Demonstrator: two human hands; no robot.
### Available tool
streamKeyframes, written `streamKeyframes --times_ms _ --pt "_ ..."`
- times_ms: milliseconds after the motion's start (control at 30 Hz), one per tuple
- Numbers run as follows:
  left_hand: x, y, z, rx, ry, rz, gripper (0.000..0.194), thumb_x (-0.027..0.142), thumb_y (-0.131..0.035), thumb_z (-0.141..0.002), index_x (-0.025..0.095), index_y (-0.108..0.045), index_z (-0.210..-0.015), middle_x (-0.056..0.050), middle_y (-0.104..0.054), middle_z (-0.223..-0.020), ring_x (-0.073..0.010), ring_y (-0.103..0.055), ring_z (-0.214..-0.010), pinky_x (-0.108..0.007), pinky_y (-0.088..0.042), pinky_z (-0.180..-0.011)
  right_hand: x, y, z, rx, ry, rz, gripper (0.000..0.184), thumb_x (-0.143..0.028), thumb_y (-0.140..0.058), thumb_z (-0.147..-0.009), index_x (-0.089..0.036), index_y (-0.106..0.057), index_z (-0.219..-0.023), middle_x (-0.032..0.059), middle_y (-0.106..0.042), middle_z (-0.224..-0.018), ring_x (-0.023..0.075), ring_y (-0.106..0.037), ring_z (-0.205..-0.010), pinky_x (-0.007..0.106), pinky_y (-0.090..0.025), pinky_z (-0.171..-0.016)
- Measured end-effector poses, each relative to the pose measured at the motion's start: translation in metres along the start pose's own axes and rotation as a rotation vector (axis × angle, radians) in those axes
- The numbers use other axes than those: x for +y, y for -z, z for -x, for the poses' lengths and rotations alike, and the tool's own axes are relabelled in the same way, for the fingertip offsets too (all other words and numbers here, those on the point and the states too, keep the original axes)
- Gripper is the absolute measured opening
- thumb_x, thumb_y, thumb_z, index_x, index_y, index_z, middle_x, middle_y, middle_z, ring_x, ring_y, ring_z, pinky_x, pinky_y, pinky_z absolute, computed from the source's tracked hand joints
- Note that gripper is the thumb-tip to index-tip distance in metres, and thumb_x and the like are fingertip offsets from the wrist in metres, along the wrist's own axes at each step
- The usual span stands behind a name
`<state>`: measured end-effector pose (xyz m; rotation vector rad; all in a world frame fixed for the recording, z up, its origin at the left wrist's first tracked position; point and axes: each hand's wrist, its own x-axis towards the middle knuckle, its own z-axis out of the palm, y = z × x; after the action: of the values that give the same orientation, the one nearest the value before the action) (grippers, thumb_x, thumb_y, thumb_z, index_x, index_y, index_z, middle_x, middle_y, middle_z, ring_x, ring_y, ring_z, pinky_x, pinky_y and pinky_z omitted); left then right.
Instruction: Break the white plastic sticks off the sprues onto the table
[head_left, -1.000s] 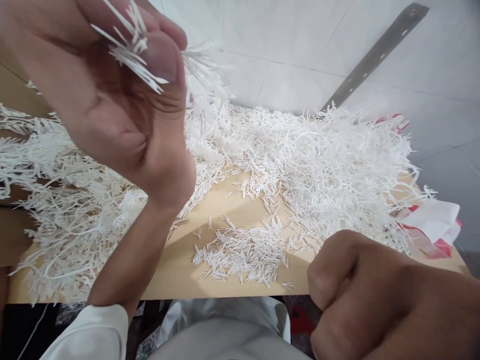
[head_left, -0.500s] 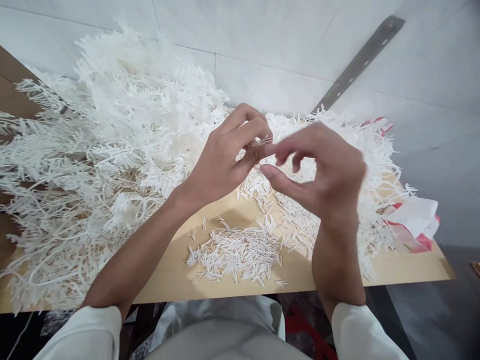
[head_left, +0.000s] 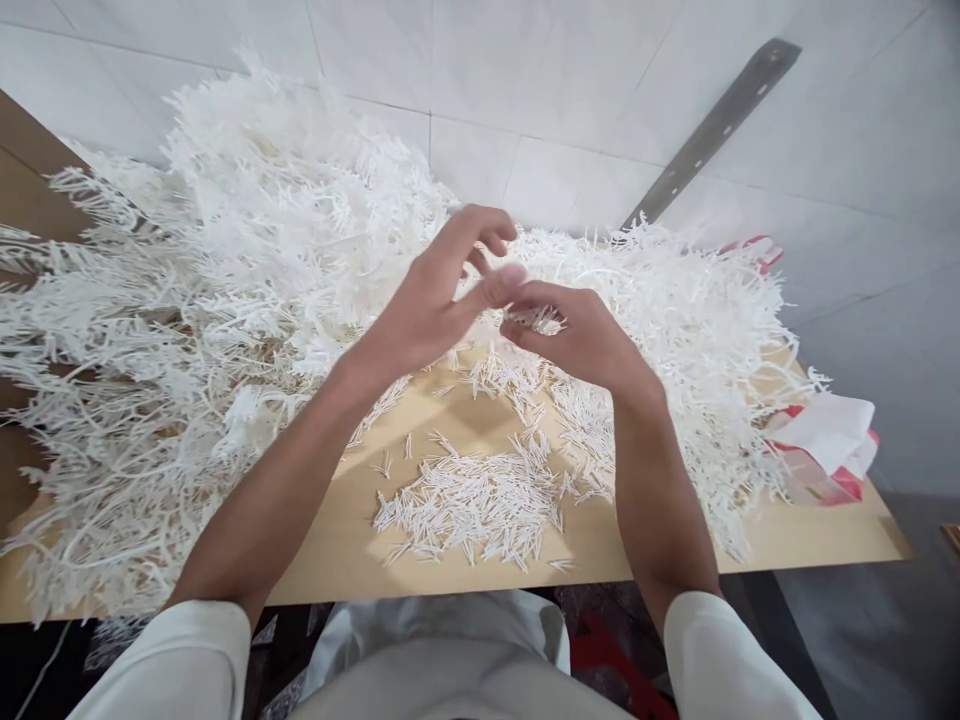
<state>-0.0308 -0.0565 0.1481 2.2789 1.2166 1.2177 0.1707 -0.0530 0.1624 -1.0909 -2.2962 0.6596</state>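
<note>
My left hand [head_left: 439,295] hovers over the middle of the table, its fingers curved and spread apart, with nothing visible between them. Its thumb tip meets the index finger of my right hand [head_left: 581,330]. The right thumb and index finger are curled towards each other, and thin white sprigs [head_left: 546,318] show in the gap between them; the other right fingers are hidden. Below both hands lies a heap of short white plastic sprigs [head_left: 480,505]. More loose sprigs [head_left: 592,420] spread out beside the right wrist.
Large piles of white branching plastic stems [head_left: 285,210] fill the left and right [head_left: 697,330] of the tan table [head_left: 330,570]. A red-and-white plastic bag [head_left: 829,445] pokes out at right. Behind stand a tiled wall [head_left: 570,60] and a slanted grey metal strip [head_left: 712,130].
My right hand has moved left and lower, closing its thumb and index finger more. My left hand has shifted slightly left, and the thin strands seen at its fingertips no longer show there.
</note>
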Motion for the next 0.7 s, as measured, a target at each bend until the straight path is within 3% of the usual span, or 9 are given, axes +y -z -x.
streamKeyframes --times_ms 133,267,400,567,633,700 --pt "-0.044 0.014 -0.001 -0.153 0.154 -0.364 0.039 0.060 -0.049 -0.090 0.027 -0.063 -0.103 -0.005 -0.066 -0.117 -0.0305 -0.050 -0.122 -0.053 -0.032 -0.108 0.001 0.023 0.006 -0.190 -0.038 0.015 0.033 -0.049 -0.059 -0.087 -0.026 -0.073 -0.105 0.0034 -0.076 -0.102 0.0183 -0.069 -0.091 0.033 -0.052 -0.081" --pt "-0.078 0.032 0.000 -0.112 0.208 -0.398 0.042 0.063 -0.048 -0.090 0.024 -0.062 -0.082 0.003 -0.064 -0.120 -0.0238 -0.043 -0.125 -0.051 -0.016 -0.116 0.015 0.046 0.014 -0.351 -0.171 0.111 0.031 -0.048 -0.058 -0.088 -0.027 -0.074 -0.105 0.0028 -0.076 -0.101 0.0189 -0.069 -0.090 0.033 -0.051 -0.078" --pt "-0.094 0.051 0.004 0.011 0.279 -0.373 0.050 0.066 -0.043 -0.091 0.021 -0.060 -0.076 0.004 -0.062 -0.120 -0.0216 -0.038 -0.123 -0.049 -0.006 -0.117 0.034 0.062 0.023 -0.277 -0.308 0.174 0.028 -0.046 -0.059 -0.088 -0.028 -0.074 -0.104 0.0038 -0.075 -0.099 0.0205 -0.068 -0.088 0.035 -0.051 -0.077" --pt "-0.099 0.048 0.004 0.023 0.313 -0.415 0.046 0.063 -0.042 -0.092 0.022 -0.062 -0.084 0.001 -0.062 -0.120 -0.0240 -0.034 -0.123 -0.051 -0.007 -0.116 0.048 0.065 0.022 -0.446 -0.396 0.251 0.030 -0.045 -0.057 -0.088 -0.026 -0.073 -0.104 0.0049 -0.074 -0.089 0.0201 -0.066 -0.079 0.035 -0.050 -0.070" --pt "-0.090 0.040 0.002 0.016 0.283 -0.434 0.042 0.058 -0.041 -0.094 0.023 -0.063 -0.086 -0.001 -0.059 -0.124 -0.0250 -0.038 -0.122 -0.051 -0.011 -0.115 0.043 0.056 0.017 -0.384 -0.355 0.295 0.030 -0.043 -0.056 -0.089 -0.024 -0.072 -0.106 0.0058 -0.074 -0.093 0.0207 -0.066 -0.082 0.036 -0.051 -0.073" --pt "-0.075 0.031 -0.001 0.020 0.219 -0.399 0.038 0.057 -0.040 -0.094 0.027 -0.064 -0.095 -0.002 -0.053 -0.132 -0.0273 -0.038 -0.127 -0.051 -0.016 -0.114 0.026 0.040 0.013 -0.178 -0.235 0.336 0.030 -0.038 -0.050 -0.093 -0.025 -0.069 -0.111 0.0060 -0.073 -0.108 0.0217 -0.067 -0.094 0.039 -0.051 -0.083"
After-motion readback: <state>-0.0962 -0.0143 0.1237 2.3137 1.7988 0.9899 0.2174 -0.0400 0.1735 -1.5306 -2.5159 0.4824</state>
